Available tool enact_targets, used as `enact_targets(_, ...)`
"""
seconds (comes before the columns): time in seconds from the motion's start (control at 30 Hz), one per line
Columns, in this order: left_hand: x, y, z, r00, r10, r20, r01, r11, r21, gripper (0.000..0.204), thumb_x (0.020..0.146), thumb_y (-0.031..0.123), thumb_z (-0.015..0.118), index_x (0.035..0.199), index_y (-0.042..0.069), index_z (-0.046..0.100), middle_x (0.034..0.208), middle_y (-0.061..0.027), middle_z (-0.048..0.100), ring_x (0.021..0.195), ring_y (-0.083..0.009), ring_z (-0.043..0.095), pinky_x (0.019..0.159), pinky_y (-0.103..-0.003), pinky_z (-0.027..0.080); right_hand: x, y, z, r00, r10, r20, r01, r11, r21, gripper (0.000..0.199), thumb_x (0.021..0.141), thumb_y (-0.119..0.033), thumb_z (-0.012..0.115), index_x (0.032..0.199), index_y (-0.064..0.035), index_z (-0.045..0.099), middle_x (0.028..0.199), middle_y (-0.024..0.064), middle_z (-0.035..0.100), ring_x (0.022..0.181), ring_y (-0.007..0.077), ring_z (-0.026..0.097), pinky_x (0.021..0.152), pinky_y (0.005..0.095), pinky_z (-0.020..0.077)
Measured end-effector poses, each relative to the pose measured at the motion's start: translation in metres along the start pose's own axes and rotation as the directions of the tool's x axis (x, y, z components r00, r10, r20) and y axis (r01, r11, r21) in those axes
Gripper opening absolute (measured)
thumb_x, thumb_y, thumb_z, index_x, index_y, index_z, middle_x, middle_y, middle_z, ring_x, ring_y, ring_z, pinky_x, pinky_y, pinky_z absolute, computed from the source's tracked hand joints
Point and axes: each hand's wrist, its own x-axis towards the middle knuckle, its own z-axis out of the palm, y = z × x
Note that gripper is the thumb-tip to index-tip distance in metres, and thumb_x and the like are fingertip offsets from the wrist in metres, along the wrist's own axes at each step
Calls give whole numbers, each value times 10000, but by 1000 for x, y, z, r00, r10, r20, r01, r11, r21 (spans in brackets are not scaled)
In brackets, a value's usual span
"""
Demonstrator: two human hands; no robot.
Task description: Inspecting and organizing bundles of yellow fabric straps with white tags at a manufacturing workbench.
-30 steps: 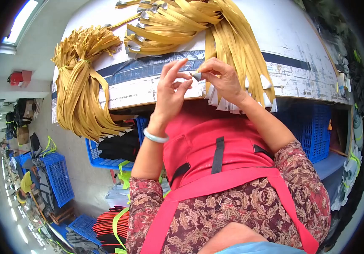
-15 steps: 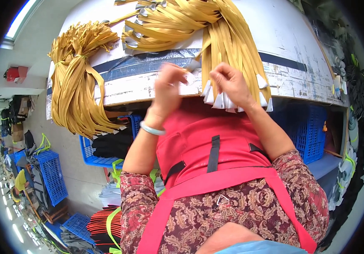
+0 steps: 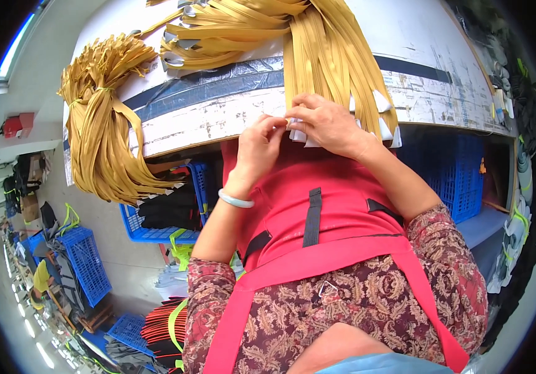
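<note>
Carrying nearly everything in reach, the pale desk (image 3: pixel 433 106) stretches across the upper half of the view, a dark band of tape (image 3: pixel 212 90) running along its front. The person's red apron (image 3: pixel 342 196) comes up close to the near edge, probably so the forearms can work without stretching.

Over that edge hangs the main spread of yellow strips (image 3: pixel 330 62), directly ahead of the person. Further back it fans out to the left across the top. Letting the ends drop over the edge seems a way of keeping them loose, side by side and near the fingers. A second, tied bundle (image 3: pixel 96 140) droops over the left corner; its narrow binding presumably stops the strips from spilling apart. Below it sits a blue crate (image 3: pixel 162 234) with dark cloth inside.

The right hand (image 3: pixel 330 128) bends over the strips' lower ends, fingers curled, its palm turned away. The left hand (image 3: pixel 258 146), below which a pale bracelet (image 3: pixel 237 199) circles the wrist, brings thumb and fingers close to meet it. Their fingertips come together beside the white tips (image 3: pixel 381 101) hanging under the right hand, perhaps to steady one small end from both sides; whether either is pinching something, I cannot tell.
</note>
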Motion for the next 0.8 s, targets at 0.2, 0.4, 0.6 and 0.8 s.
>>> enact_targets(0.2, -11, 7, 15, 999, -7, -43, 10, 997, 71, 123, 846, 40, 689, 969, 31, 681, 834, -113, 647, 703, -244, 632, 635, -336, 504, -17, 13, -14, 986, 163, -12, -159, 973, 167, 187, 930, -199, 603, 920, -12, 616, 963, 152, 591, 868, 362, 601, 770, 419, 487)
enact_targets(0.4, -10, 0, 41, 998, 66, -11, -66, 998, 7, 128, 862, 13, 686, 990, 7, 680, 779, -86, 634, 639, -139, 621, 580, -268, 494, -15, 8, -18, 976, 198, 89, -212, 957, 197, 159, 908, -151, 616, 931, 7, 616, 947, 151, 596, 817, 314, 621, 744, 394, 500)
enact_targets(0.6, -16, -2, 51, 994, -109, 7, 107, 960, -260, 85, 913, 35, 652, 982, -8, 678, 812, -43, 667, 616, -86, 606, 553, -231, 504, -13, 12, -15, 988, 139, 71, -150, 970, 191, 160, 902, -137, 587, 982, -3, 624, 938, 141, 608, 824, 298, 637, 751, 382, 514)
enact_targets(0.8, 3, 6, -5, 988, -147, 45, 154, 953, -262, 45, 912, -15, 613, 949, 4, 629, 896, -44, 635, 721, -88, 620, 591, -224, 511, -3, 10, -14, 992, 100, 71, -110, 981, 157, 171, 903, -117, 590, 1058, -72, 650, 988, 133, 609, 831, 288, 643, 778, 374, 517)
